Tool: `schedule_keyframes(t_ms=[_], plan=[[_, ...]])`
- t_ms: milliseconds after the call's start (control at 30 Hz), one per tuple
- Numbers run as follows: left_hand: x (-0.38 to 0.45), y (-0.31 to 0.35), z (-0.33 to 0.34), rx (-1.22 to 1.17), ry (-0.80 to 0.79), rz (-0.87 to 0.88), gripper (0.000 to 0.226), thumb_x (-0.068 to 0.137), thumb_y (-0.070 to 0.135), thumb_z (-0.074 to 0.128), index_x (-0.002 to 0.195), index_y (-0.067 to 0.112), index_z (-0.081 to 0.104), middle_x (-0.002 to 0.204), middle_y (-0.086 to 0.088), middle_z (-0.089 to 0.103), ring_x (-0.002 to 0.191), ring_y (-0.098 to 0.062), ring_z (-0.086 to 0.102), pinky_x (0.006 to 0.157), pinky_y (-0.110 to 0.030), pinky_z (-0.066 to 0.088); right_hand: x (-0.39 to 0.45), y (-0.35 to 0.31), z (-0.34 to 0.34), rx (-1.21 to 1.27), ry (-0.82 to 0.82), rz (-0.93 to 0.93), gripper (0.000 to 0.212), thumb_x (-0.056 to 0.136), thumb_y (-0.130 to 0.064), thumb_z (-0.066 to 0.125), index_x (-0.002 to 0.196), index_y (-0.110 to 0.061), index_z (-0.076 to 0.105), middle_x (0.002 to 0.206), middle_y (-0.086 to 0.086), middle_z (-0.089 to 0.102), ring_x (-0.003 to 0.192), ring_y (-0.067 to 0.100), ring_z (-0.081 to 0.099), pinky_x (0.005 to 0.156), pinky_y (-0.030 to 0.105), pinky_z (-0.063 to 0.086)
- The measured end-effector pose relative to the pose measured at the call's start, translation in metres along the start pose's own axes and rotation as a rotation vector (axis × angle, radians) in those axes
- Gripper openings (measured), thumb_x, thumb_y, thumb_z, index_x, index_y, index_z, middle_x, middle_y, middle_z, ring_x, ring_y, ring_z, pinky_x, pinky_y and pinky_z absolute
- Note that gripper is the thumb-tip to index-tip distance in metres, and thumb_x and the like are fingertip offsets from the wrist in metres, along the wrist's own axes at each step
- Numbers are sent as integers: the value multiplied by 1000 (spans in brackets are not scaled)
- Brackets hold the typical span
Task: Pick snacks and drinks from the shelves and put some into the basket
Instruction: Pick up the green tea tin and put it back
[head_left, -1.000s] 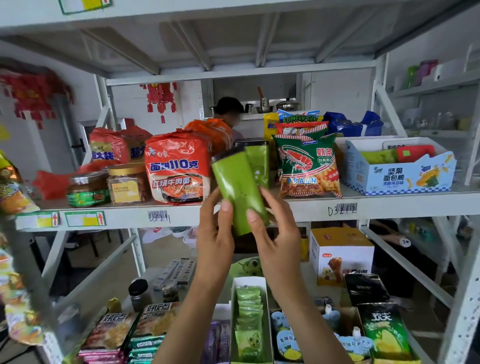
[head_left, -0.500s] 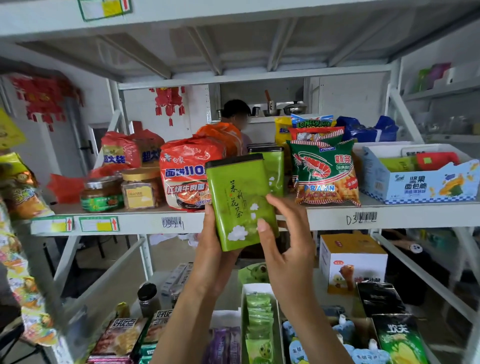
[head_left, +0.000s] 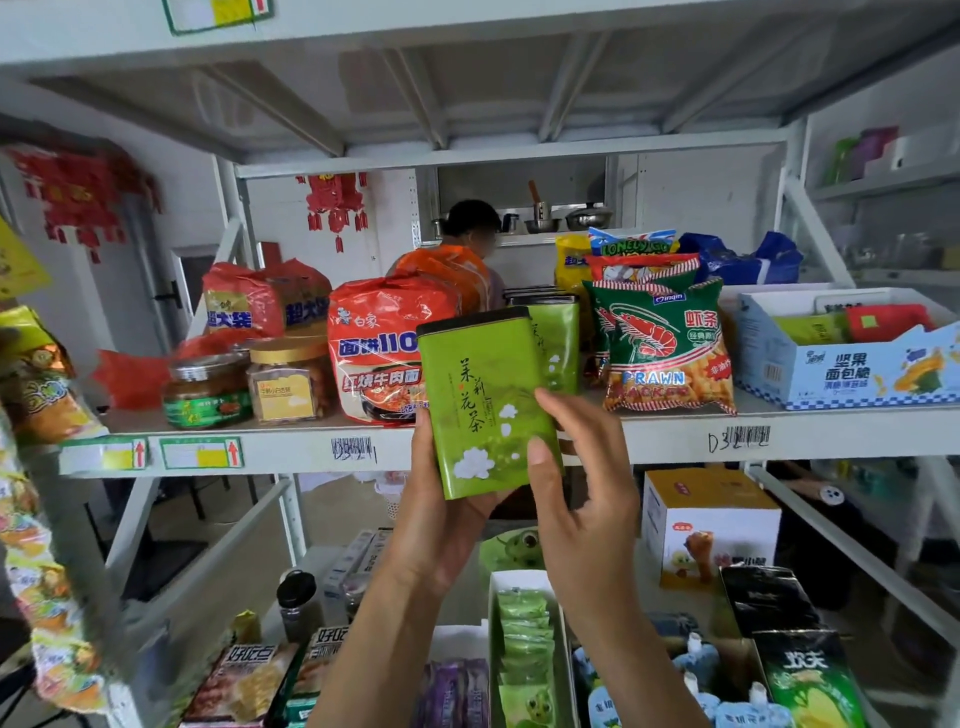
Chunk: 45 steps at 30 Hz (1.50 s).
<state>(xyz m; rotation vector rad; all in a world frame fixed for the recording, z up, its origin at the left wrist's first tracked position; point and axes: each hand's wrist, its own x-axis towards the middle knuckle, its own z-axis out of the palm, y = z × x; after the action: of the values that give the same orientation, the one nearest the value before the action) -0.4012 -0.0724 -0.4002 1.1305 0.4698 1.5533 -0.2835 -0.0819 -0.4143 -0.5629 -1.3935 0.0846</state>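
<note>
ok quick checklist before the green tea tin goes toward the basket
1. Tin held: ok. The left hand grips the green tea tin from below and behind.
2. Second hand on it: ok. The right hand has its thumb on the front and fingers at the right edge.
3. Tin clear of the shelf: ok, it is lifted in front of the shelf edge.
4. Lid seated: ok, the dark lid sits flush on top.
5. Neighbours steady: ok. The second green tin and the prawn cracker bag stand upright.
6. Basket location: cannot tell, no basket is in view.
</note>
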Motion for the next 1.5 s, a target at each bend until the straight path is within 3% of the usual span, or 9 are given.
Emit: schedule_keyframes(t_ms=[267, 400, 500, 600, 800, 967, 1133, 1333, 1500], plan=[[3, 14, 5, 153, 84, 96, 64, 97, 61, 33, 139, 17, 53, 134, -10, 62, 127, -25, 57, 107, -46, 42, -6, -1, 8, -177, -21, -15, 41, 92, -49, 57, 126, -26, 64, 143, 0, 46, 133, 18, 45, 103, 50, 41], [3, 13, 5, 289, 102, 137, 74, 89, 72, 47, 146, 26, 43, 147, -4, 50, 136, -21, 48, 113, -48, 35, -5, 2, 15, -143, -89, 127, 56, 84, -57, 63, 131, -26, 55, 139, -8, 50, 131, 11, 46, 105, 40, 42], [5, 11, 4, 415, 42, 252, 46, 102, 53, 34, 143, 35, 44, 139, 2, 56, 128, -16, 55, 103, -42, 46, -2, 7, 13, 32, -88, 256, 53, 86, -45, 66, 133, -26, 51, 131, -11, 59, 124, 8, 54, 102, 34, 47], [7, 12, 2, 443, 73, 331, 35, 105, 31, 39, 139, 38, 47, 127, 9, 64, 119, -10, 60, 101, -35, 48, 5, 11, 5, 285, -114, 349, 45, 93, -35, 60, 136, -27, 51, 128, -10, 64, 119, 5, 59, 99, 27, 50], [17, 8, 2, 459, 82, 292, 27, 101, 18, 50, 111, 40, 58, 101, 35, 68, 103, 12, 61, 88, -13, 46, 16, 34, -1, 515, -25, 537, 52, 88, -62, 54, 128, -30, 59, 114, 4, 68, 115, 20, 63, 100, 41, 51], [34, -5, 1, 501, 158, 369, 27, 100, 9, 52, 124, 13, 64, 118, -1, 70, 110, -12, 64, 92, -23, 51, 29, 46, -2, 67, 85, 315, 29, 98, -35, 50, 126, -29, 58, 122, -2, 60, 112, 8, 59, 89, 33, 54], [54, -20, 5, 611, 273, 479, 27, 98, 8, 56, 124, 7, 63, 112, -6, 69, 96, -4, 66, 81, -19, 53, 39, 53, -6, -107, 129, 218, 16, 100, -23, 54, 111, -16, 63, 102, -7, 66, 93, 2, 61, 78, 16, 48], [70, -36, 1, 690, 307, 510, 32, 97, 9, 57, 129, 9, 57, 120, -3, 68, 109, -11, 65, 94, -36, 54, 46, 78, 2, -258, -13, 228, 39, 96, -34, 53, 133, -24, 55, 122, -4, 65, 109, 10, 63, 91, 37, 54], [76, -40, -6, 911, 303, 564, 38, 93, 21, 55, 131, 17, 57, 118, 1, 67, 107, -15, 65, 90, -41, 55, 45, 85, 2, -429, -45, 213, 46, 98, -22, 56, 142, -26, 49, 124, 0, 67, 110, 16, 64, 92, 39, 54]])
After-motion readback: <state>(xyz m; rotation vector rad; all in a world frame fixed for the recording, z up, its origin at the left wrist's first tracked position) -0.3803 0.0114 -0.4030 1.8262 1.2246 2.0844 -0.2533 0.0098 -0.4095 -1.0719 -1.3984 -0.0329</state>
